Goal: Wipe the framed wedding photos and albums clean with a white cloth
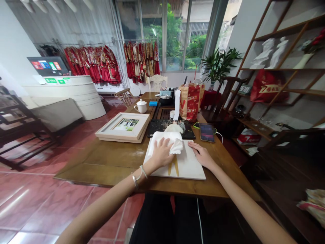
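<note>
A white board (pixel 188 171) lies flat near the table's front edge. On it, my left hand (pixel 161 152) presses a bunched white cloth (pixel 175 141), fingers curved over its near side and thumb toward the right. What lies under the cloth is hidden. Two gold-brown strips (pixel 173 166), joined at the top like a narrow upturned V, show on the board just below that hand. My right hand (pixel 200 152) rests at the board's upper right edge, fingers stretched out, holding nothing. A black tray with a floral pattern (pixel 154 127) sits right behind the board.
Stacked wooden picture frames (pixel 101 132) lie left on the wooden table (pixel 101 166). Behind are a lidded white cup (pixel 141 106), a blue box (pixel 153 103) and a red-and-tan paper bag (pixel 191 101). A phone (pixel 207 132) with a cable lies at the right.
</note>
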Tool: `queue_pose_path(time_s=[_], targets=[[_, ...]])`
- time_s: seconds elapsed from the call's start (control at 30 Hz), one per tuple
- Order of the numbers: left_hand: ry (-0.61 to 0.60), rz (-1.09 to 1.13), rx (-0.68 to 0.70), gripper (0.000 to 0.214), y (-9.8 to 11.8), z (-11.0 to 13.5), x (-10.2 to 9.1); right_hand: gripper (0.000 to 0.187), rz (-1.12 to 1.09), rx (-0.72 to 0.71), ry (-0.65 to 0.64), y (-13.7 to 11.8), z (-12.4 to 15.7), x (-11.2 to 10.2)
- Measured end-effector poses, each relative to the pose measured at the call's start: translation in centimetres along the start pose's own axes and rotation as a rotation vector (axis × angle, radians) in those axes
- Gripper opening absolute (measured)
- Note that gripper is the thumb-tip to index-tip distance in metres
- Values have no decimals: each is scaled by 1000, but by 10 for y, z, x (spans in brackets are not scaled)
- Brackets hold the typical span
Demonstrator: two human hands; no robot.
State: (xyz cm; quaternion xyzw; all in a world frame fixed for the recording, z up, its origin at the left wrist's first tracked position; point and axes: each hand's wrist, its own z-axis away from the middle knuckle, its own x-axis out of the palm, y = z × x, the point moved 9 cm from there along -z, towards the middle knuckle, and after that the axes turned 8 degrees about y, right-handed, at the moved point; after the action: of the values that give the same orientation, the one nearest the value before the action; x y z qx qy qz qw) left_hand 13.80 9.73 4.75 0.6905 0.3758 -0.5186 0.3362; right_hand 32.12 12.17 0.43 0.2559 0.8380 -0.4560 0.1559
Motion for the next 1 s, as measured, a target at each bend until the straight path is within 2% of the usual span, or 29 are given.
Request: queue_pose_path(time_s=[0.13, 0.27, 0.43, 0.57, 0.67, 0.77, 0.9, 1.0], targets=[[35, 30, 107, 58, 47, 18, 2, 41, -17, -22, -17, -4, 1, 0], [16, 88, 208, 64, 80, 57, -2, 42, -41, -38, -33, -6, 2, -1], [-40, 154, 251, 72, 82, 108, -9, 37, -37, -19, -20, 1, 0, 1], [-79, 199, 241, 68, 69, 124, -16, 38, -27, 4, -7, 3, 0, 3], [-87, 198, 208, 63, 54, 120, -21, 38, -26, 16, -5, 3, 1, 3], [-81, 152, 148, 56, 34, 106, -21, 39, -29, 28, -4, 3, 1, 2], [-53, 75, 87, 51, 6, 71, -16, 39, -42, 43, 0, 3, 1, 1], [-35, 29, 44, 49, -6, 38, -10, 39, -57, 54, 4, 3, 0, 1]])
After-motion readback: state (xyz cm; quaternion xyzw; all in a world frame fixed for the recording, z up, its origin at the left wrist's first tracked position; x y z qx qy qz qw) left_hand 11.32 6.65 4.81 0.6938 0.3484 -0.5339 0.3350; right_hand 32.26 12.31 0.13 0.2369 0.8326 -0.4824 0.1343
